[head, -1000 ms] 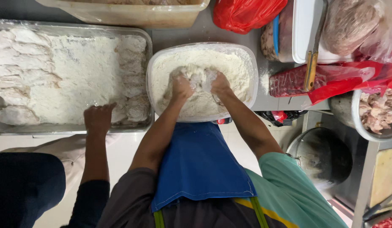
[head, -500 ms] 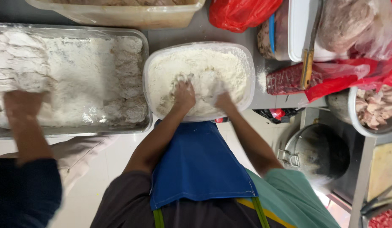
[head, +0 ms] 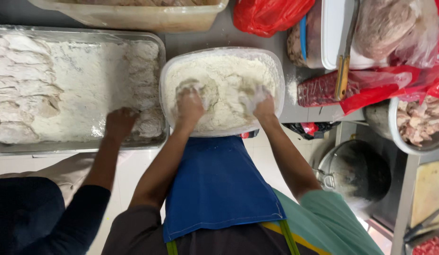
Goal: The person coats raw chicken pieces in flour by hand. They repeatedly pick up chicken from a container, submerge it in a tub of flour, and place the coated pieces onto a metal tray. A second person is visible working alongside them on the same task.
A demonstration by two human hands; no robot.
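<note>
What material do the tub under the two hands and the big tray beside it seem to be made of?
Tub: probably translucent plastic, since the flour shows faintly through its pale, rounded wall. Tray: probably metal, grey and dully shiny at the thin rim, possibly lined with clear film. Left hand and right hand press into the flour.

Grey surface (head: 224,35) spans the frame's upper half, carrying a metal tray (head: 160,89) at left, a clear flour tub (head: 276,71) at centre, a beige bin (head: 134,16) along the top, and red bags (head: 266,14) at upper right.
</note>
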